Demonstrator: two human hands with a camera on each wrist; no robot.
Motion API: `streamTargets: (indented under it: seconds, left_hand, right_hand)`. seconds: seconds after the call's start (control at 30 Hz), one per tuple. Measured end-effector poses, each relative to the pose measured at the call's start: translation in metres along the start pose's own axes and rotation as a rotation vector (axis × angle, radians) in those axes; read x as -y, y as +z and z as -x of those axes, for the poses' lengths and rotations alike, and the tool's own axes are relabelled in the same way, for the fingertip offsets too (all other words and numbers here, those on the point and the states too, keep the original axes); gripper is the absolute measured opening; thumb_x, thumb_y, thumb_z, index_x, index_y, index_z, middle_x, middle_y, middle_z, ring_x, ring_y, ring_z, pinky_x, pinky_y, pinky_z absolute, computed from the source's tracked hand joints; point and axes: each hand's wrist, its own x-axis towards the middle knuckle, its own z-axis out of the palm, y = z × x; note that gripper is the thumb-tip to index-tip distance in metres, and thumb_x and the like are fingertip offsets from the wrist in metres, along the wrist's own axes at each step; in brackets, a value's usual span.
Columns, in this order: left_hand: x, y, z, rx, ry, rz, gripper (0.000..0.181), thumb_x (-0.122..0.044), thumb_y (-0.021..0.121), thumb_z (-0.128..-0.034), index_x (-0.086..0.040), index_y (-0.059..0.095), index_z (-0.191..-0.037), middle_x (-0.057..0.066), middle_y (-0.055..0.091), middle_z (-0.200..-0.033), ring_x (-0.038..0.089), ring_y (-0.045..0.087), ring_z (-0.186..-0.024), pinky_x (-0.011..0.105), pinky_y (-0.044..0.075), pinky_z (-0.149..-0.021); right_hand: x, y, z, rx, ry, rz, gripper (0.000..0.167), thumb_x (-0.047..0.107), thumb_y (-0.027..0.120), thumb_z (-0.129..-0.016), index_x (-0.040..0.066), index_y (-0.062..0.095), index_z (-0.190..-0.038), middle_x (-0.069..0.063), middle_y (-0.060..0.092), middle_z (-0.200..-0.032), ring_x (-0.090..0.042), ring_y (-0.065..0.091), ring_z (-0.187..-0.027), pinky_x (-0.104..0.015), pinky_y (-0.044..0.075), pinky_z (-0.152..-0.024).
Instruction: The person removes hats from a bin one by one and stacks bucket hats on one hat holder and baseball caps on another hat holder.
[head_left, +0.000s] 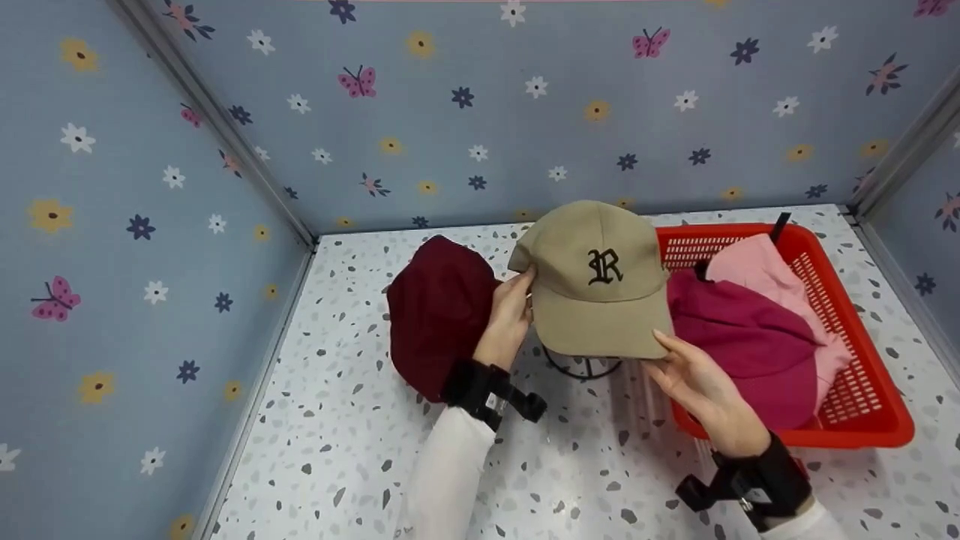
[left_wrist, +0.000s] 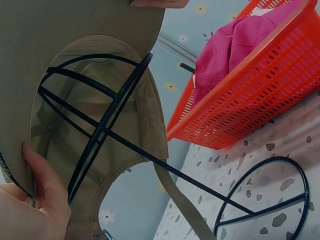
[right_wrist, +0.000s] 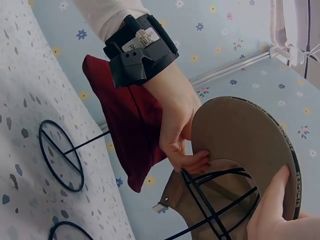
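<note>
A tan cap (head_left: 600, 259) with a black letter on its front sits over a black wire stand (left_wrist: 107, 130), whose bars show inside the crown in both wrist views. My left hand (head_left: 508, 319) grips the cap at its left side, near where the brim meets the crown. With thumb and fingers, my right hand (head_left: 705, 394) pinches the brim's right front corner. Just left of my left hand is a maroon cap (head_left: 439, 315), on another wire stand (right_wrist: 61, 156).
On the right, a red basket (head_left: 870, 439) holds a magenta cap (head_left: 742, 345) and a light pink cap (head_left: 757, 262). Flower-patterned panels (head_left: 480, 105) stand behind and beside the speckled white table (head_left: 330, 450).
</note>
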Motion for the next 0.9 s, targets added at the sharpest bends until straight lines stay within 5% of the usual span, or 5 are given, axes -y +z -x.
streamTargets:
  seconds: [0.3,0.6,0.9]
  left_hand:
    - [0.012,-0.006,0.001,-0.018,0.014,-0.034,0.018,-0.012,0.056,-0.0864,-0.006,0.053,-0.070,0.003,0.056,-0.071,0.012,0.052,-0.064,0.022,0.045,-0.058]
    - [0.020,-0.011,0.005,-0.014,0.054,-0.033,0.021,-0.008,0.055,-0.0863,-0.007,0.053,-0.065,0.001,0.054,-0.064,0.010,0.051,-0.060,0.021,0.044,-0.058]
    - [0.031,-0.017,0.007,0.005,0.061,-0.033,0.022,-0.008,0.052,-0.0880,-0.006,0.051,-0.066,0.001,0.054,-0.069,0.010,0.050,-0.062,0.021,0.043,-0.060]
  right_hand:
    - [0.003,-0.011,0.004,0.104,0.046,0.061,0.039,0.011,0.028,-0.098,0.009,0.066,-0.095,-0.001,0.063,-0.086,-0.010,0.052,-0.070,-0.019,0.044,-0.067]
    - [0.001,-0.013,-0.004,-0.006,0.048,0.105,0.030,0.020,0.034,-0.097,0.009,0.062,-0.097,-0.002,0.060,-0.090,-0.011,0.050,-0.075,-0.022,0.043,-0.075]
    - [-0.007,-0.015,-0.003,-0.055,-0.036,0.182,0.030,0.018,0.039,-0.096,0.009,0.066,-0.089,-0.002,0.065,-0.084,-0.011,0.056,-0.074,-0.021,0.044,-0.068]
